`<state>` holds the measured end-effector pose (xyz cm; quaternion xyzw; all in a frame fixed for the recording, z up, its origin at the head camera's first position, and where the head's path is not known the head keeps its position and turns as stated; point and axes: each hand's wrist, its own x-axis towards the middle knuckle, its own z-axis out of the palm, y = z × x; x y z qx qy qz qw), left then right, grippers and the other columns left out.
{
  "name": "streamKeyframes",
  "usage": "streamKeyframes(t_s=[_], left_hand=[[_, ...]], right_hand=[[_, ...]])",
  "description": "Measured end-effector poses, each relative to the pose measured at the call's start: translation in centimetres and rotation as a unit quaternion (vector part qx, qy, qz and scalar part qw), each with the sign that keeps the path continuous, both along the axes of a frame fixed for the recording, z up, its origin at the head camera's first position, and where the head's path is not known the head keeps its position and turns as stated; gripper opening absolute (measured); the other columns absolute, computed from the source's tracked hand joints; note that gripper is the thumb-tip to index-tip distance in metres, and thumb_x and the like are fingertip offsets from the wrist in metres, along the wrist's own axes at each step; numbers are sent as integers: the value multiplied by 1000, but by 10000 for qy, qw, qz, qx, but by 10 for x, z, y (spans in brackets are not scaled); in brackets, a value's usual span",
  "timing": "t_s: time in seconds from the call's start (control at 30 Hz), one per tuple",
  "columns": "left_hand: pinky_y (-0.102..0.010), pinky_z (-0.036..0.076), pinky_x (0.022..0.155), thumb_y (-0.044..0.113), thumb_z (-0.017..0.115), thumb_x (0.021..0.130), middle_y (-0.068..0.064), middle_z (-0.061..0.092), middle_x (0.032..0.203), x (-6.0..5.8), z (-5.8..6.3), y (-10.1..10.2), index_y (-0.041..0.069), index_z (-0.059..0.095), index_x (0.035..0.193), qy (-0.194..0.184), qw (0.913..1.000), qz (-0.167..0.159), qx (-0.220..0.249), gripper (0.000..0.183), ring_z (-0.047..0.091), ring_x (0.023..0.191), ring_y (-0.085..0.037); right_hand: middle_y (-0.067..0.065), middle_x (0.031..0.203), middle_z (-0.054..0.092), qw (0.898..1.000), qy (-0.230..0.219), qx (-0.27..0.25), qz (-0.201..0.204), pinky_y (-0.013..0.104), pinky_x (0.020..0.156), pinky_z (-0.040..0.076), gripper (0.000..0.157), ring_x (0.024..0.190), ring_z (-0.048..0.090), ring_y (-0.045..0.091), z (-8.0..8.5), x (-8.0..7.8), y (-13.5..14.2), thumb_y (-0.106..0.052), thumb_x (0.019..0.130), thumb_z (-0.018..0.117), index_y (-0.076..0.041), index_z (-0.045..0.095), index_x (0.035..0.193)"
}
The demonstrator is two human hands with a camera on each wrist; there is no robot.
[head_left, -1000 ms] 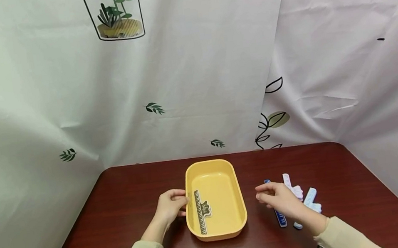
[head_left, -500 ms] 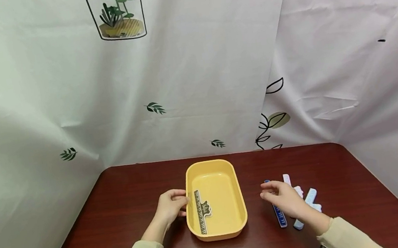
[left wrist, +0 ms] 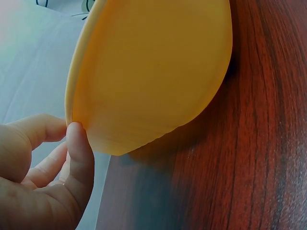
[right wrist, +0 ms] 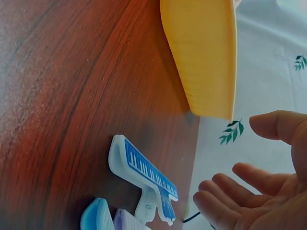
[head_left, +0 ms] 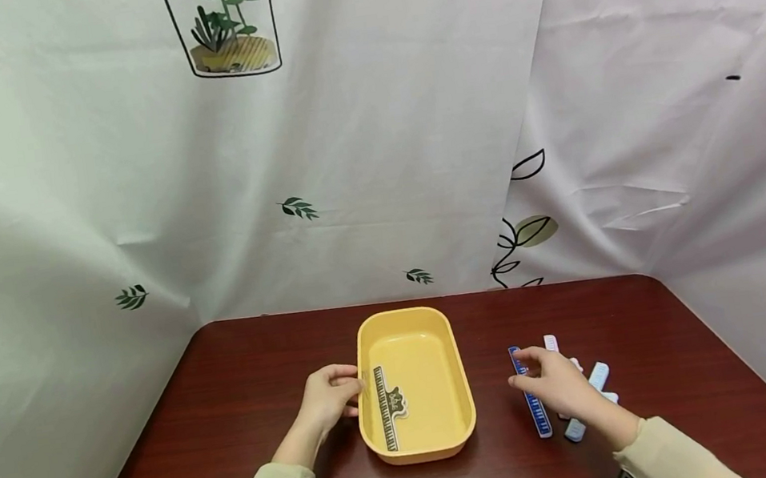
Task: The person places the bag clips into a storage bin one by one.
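Observation:
My left hand (head_left: 327,396) pinches the left rim of a yellow plastic tray (head_left: 437,426); the left wrist view has thumb and finger on either side of that rim. Inside the tray, along its left side, lies a black-and-cream clip (head_left: 388,416) with a piano-key pattern. My right hand (head_left: 556,386) hovers over a dark blue piano-key clip (head_left: 538,415), thumb and fingers apart, holding nothing. The right wrist view gives this blue clip (right wrist: 151,172) lying on the table, below the hand and apart from it.
Right of the blue clip lie a pale lilac clip (head_left: 551,343) and a light blue clip (head_left: 598,377), both partly hidden by my right hand. The dark red wooden table (head_left: 261,360) ends at a pale printed curtain (head_left: 368,128) behind and on both sides.
My right hand has shifted a little to the right, away from the tray and over the blue clip, its thumb and fingers spreading wider. The left hand and tray stay put.

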<state>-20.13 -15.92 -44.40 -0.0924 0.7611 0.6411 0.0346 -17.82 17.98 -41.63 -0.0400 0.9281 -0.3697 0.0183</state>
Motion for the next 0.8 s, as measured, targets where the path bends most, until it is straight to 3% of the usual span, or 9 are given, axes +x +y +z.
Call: streamKeyframes(t_s=[0.17,0.4,0.8], left_hand=[[-27,54,48,-1,64,79,-14,68,85,0,1,1,-7,60,108,0,10000,0,-18,30,63,62,-14],[-27,54,49,0,64,79,-15,68,85,1,1,1,-7,60,109,-13,10000,5,-21,31,63,62,-14],[-28,54,49,0,65,80,-14,68,85,2,1,1,-7,60,110,4,10000,-13,-67,32,63,63,-14]], right_hand=[[24,116,63,9991,-7,406,-90,42,75,56,55,98,63,31,-3,-2,4,-25,81,70,5,55,125],[21,104,65,9984,-186,523,-139,34,62,56,57,88,62,25,-6,-4,8,-24,80,72,6,54,124],[21,103,66,9983,-300,495,-119,38,69,58,54,84,62,21,-13,-5,11,-19,80,72,11,54,121]])
